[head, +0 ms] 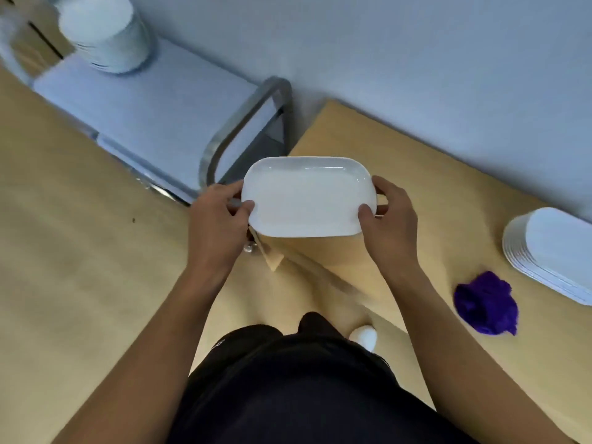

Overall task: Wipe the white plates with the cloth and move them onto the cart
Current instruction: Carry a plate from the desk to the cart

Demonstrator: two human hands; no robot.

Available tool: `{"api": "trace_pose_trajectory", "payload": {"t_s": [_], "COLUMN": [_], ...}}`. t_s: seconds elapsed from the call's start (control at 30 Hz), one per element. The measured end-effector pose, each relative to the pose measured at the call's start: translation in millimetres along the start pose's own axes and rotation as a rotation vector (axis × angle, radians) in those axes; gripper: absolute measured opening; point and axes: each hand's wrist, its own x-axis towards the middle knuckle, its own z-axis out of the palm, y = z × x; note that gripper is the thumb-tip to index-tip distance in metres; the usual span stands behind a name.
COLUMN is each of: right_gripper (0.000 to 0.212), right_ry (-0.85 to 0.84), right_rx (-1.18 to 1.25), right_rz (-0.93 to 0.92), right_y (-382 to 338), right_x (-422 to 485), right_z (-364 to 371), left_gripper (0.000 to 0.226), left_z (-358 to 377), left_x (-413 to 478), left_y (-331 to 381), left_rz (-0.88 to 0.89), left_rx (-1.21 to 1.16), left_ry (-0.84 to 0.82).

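Leave cloth [485, 304] lying on table [416, 174] beside near stack [551, 251]. Grasp plate [307, 200] at both short ends: left hand [217, 216] and right hand [392, 219], thumbs over rim, holding it level above table corner. Step judged: transfer, wiping apparently done. Next: carry left and forward to cart [153, 116]; set down gently, probably on far stack [102, 33].

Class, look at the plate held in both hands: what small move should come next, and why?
Probably swing the white plate left and set it on the cart. The left hand and right hand grip its ends, and the purple cloth lies on the table, so wiping looks finished.
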Motion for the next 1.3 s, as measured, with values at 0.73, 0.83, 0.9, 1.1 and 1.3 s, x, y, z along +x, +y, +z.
{"api": "trace_pose_trajectory", "payload": {"t_s": [0.73, 0.83, 0.9, 1.1, 1.3], "right_gripper": [0.045, 0.042, 0.042, 0.039, 0.039], "right_ry": [-0.267, -0.259, -0.241, -0.119, 0.007], "right_rx": [-0.018, 0.017, 0.002, 0.043, -0.021], "right_rz": [-0.060, -0.032, -0.019, 0.076, 0.239], "right_y": [-147, -152, -154, -162, -154], "right_x": [96, 126, 142, 189, 232], "right_z": [257, 271, 278, 317, 380], "left_gripper": [0.035, 0.033, 0.037, 0.036, 0.035], "left_z": [-151, -147, -142, -126, -93], "left_x": [189, 240, 268, 366, 473], "left_y": [-138, -138, -138, -153, -185], "left_rz": [-0.201, -0.150, -0.130, -0.083, 0.003], "left_rx": [0.019, 0.077, 0.115, 0.215, 0.235], "left_ry": [0.211, 0.147, 0.111, -0.039, -0.213]}}
